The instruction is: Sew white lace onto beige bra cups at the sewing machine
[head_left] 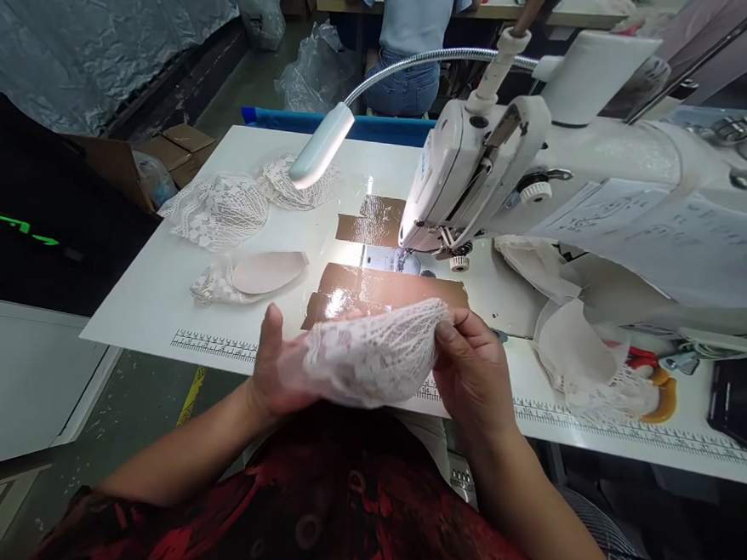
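Both my hands hold one white lace-covered cup piece [372, 352] just above the near edge of the white sewing table [155, 299]. My left hand [274, 371] cups its left end from below, fingers closed round it. My right hand [470, 368] pinches its right end, thumb on top. The piece sits in front of the needle area of the white sewing machine [546, 190]. Brown tape strips [373, 284] shine on the table behind it.
A beige foam cup on lace [262, 274] and a pile of lace pieces [225, 206] lie at the left. A gooseneck lamp [322, 144] lights the table. More cup pieces [573, 349] and scissors [646, 360] lie at the right. Another person [411, 35] sits beyond.
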`<state>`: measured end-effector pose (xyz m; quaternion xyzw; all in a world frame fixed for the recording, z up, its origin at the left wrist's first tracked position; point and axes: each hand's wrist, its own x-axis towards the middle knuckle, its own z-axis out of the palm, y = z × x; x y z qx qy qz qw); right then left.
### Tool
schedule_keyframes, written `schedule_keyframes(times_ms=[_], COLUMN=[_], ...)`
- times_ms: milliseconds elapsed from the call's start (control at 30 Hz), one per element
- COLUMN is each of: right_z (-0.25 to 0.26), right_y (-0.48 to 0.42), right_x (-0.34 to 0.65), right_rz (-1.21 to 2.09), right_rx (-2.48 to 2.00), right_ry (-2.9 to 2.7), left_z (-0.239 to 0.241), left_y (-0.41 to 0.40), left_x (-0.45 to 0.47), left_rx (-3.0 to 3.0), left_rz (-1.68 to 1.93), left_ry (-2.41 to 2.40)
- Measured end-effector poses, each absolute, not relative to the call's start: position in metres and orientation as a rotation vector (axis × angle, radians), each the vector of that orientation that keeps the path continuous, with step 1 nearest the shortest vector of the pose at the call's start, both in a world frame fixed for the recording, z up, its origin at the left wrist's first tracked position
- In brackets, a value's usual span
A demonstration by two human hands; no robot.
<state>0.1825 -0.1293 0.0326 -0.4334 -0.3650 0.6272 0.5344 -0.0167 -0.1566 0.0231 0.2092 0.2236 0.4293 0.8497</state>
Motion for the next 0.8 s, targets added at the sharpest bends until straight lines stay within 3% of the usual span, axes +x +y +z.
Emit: schedule_keyframes(times_ms=[300, 567, 800], right_z=[0.016, 0.014, 0.021], right_y=[-0.122, -0.114, -0.119], right_x=[0.175, 0.18, 0.185], right_rz=[1.554, 1.541, 1.656], right_rx=[-1.051, -1.03, -1.045], right_ry=[-0.577, -0.361, -0.627], left_z=[0.022, 0.026, 0.022], left_y=[-0.167, -0.17, -0.155], left_x=[0.007, -0.006, -0.043], left_rx=[0.623, 0.727, 0.913], left_rz=[1.081, 1.014, 1.059], left_ry=[0.722, 0.708, 0.979])
